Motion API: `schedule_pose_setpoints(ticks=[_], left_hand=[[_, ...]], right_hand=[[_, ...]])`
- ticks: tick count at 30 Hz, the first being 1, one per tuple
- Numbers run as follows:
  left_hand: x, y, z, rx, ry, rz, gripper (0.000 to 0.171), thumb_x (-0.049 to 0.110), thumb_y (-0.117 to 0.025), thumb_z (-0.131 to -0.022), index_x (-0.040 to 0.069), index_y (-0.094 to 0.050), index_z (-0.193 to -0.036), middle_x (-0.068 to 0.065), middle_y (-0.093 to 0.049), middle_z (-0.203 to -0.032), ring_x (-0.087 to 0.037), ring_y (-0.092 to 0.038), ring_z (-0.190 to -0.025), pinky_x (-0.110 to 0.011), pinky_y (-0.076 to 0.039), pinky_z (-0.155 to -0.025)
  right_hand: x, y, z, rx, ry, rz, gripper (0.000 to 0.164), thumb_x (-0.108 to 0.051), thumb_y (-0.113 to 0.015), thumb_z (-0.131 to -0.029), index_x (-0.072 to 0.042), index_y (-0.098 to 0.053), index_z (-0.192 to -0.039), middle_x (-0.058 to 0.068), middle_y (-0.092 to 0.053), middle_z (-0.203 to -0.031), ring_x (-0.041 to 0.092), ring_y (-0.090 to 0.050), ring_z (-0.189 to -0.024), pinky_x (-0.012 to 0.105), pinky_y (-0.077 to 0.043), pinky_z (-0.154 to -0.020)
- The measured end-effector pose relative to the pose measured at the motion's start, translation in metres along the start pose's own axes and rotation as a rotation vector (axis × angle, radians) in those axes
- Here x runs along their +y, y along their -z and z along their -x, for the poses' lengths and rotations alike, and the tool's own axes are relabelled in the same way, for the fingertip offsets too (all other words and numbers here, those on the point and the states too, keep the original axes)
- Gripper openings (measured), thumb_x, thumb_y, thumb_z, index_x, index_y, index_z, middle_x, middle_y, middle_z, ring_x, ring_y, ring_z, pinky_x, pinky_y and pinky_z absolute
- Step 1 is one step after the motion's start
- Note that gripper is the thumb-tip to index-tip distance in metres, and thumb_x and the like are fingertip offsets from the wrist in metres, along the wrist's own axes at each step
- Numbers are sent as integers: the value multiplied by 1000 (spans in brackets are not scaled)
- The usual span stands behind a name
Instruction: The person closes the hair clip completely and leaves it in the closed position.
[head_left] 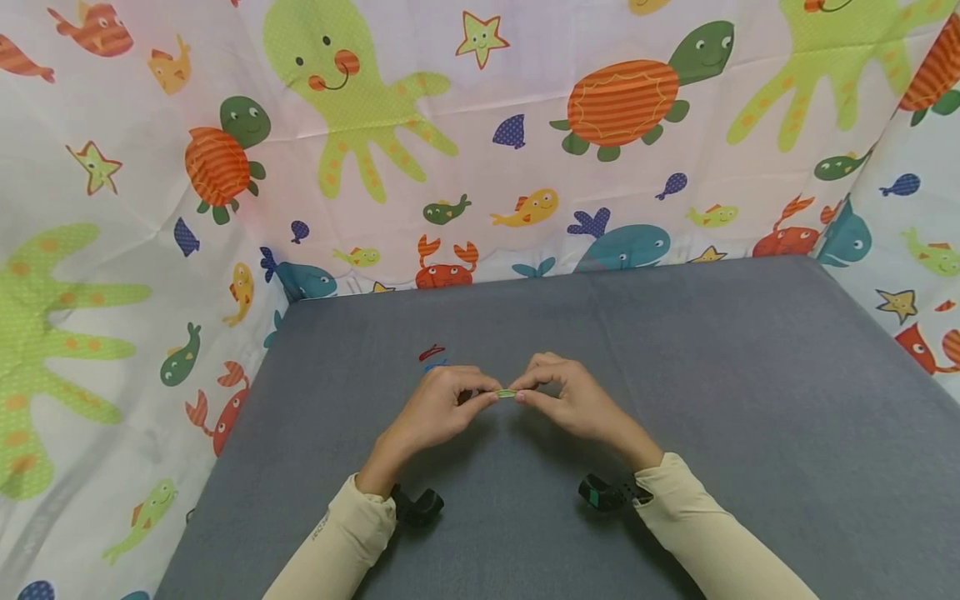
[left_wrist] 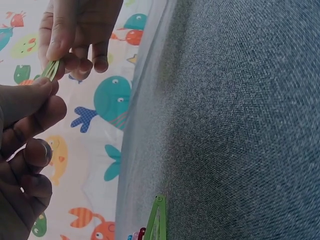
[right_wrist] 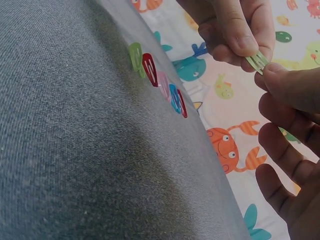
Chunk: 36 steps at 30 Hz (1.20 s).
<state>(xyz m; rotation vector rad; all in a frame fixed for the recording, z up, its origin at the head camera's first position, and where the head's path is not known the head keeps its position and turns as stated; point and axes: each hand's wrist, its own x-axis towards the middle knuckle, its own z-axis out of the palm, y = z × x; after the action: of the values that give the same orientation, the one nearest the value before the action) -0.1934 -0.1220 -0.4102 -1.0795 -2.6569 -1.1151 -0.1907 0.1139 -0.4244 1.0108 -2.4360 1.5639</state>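
Both hands hold a light green snap hair clip (head_left: 507, 393) between them, above the table. My left hand (head_left: 444, 404) pinches one end between thumb and forefinger. The other end is pinched by the thumb and forefinger of my right hand (head_left: 567, 400). Up close in the right wrist view, the slotted middle of the clip (right_wrist: 257, 62) shows between the thumbs, its two ends covered by fingertips. The remaining fingers of the right hand (right_wrist: 295, 120) are loosely bent.
Beyond the left hand, more hair clips lie in a row on the grey table (head_left: 735, 400): green (right_wrist: 135, 57), dark red (right_wrist: 149, 69), pink (right_wrist: 164, 85), blue (right_wrist: 175, 98) and another red (right_wrist: 183, 105). A sea-animal cloth (head_left: 517, 83) hangs along the back and sides.
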Motion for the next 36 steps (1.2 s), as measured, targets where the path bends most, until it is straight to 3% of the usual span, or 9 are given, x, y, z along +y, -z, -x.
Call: schedule_pose_setpoints(ticks=[12, 19, 22, 26, 36], left_hand=[[0, 4, 0, -43, 19, 88, 15, 23, -66, -92, 25, -75, -104, 3, -70, -85, -6, -46, -59, -21, -39, -53], [0, 5, -1, -52, 17, 116, 15, 23, -66, -92, 25, -76, -103, -2, -72, -86, -9, -47, -60, -21, -39, -53], [2, 4, -2, -44, 33, 132, 15, 24, -66, -92, 26, -76, -103, -2, -72, -85, -11, -47, -59, -22, -38, -53], [2, 3, -3, -30, 57, 126, 14, 25, -67, -91, 29, -75, -102, 3, -71, -83, -14, -47, -57, -22, -38, -52], [2, 0, -2, 7, 43, 87, 12, 28, -67, -91, 29, -75, -99, 16, -66, -81, -8, -46, -58, -23, -39, -52]], right_hand=[[-2, 4, 0, -34, -11, -47, 11, -18, -69, -89, -15, -77, -96, -5, -62, -80, 11, -47, -75, 40, -41, -69], [-1, 3, -1, -32, 0, -59, 12, -10, -69, -88, -13, -77, -96, 2, -63, -80, 13, -48, -74, 31, -41, -68], [-15, 7, -2, -31, -9, -59, 12, -4, -68, -87, -7, -76, -94, 5, -63, -79, 13, -48, -72, 28, -40, -67], [-34, 11, -3, -33, -34, -64, 11, -2, -67, -88, -4, -76, -93, 8, -62, -78, 12, -47, -71, 27, -39, -67], [-34, 11, -2, -24, -75, -69, 10, -4, -66, -89, -3, -75, -93, 9, -64, -80, 11, -50, -74, 29, -42, -70]])
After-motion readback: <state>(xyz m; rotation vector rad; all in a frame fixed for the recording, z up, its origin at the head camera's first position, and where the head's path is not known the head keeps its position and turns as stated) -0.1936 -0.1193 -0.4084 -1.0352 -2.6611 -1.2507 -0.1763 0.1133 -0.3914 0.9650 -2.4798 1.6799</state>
